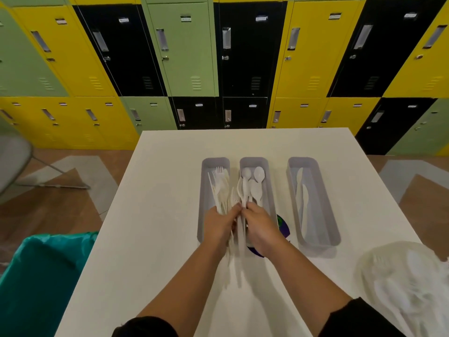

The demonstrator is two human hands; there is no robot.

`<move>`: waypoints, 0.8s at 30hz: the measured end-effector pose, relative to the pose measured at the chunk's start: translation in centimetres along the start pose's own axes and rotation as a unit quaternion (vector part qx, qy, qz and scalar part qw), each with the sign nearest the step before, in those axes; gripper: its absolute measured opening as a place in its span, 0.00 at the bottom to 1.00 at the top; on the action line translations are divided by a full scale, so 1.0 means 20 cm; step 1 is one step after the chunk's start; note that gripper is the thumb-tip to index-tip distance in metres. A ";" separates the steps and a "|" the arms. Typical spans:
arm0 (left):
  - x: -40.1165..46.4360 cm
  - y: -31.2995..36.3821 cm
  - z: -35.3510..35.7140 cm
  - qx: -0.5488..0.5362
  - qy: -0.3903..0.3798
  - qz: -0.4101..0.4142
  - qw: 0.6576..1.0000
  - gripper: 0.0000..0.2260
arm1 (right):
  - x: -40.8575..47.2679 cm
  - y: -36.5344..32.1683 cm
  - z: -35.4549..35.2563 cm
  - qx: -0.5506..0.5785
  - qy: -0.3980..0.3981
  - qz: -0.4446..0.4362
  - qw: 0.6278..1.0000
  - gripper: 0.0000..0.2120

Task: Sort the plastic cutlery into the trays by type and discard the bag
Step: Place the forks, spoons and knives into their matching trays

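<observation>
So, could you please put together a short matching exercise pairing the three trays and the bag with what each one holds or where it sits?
Things:
1. left tray
2. middle tray
3. right tray
4. bag

Descriptions:
A. knives
B. near right corner of the table, cutlery inside
C. forks
D. spoons

Pairs: 1-C, 2-D, 3-A, 4-B

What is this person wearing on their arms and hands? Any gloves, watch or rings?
Both hands are bare: no gloves on the left hand or the right hand. No watch, bracelet or ring shows. The forearms are uncovered, and short black sleeves begin at the bottom edge of the view, the left sleeve and the right sleeve.
</observation>
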State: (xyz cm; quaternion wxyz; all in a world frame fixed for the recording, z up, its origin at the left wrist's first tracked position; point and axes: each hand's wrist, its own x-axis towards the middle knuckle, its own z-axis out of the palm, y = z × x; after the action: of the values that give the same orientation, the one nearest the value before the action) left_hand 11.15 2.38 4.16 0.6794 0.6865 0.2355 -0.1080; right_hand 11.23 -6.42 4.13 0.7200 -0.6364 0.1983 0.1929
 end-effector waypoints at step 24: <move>0.06 0.06 -0.02 0.000 -0.072 0.005 0.997 0.02 | 0.02 0.07 -0.09 0.012 0.068 -0.066 0.995 0.05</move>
State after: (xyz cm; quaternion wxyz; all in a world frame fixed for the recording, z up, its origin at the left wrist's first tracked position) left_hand 12.64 3.03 4.68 0.6953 0.6779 0.1827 -0.1536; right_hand 10.72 -8.12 2.66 0.7235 -0.6510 0.2069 0.0992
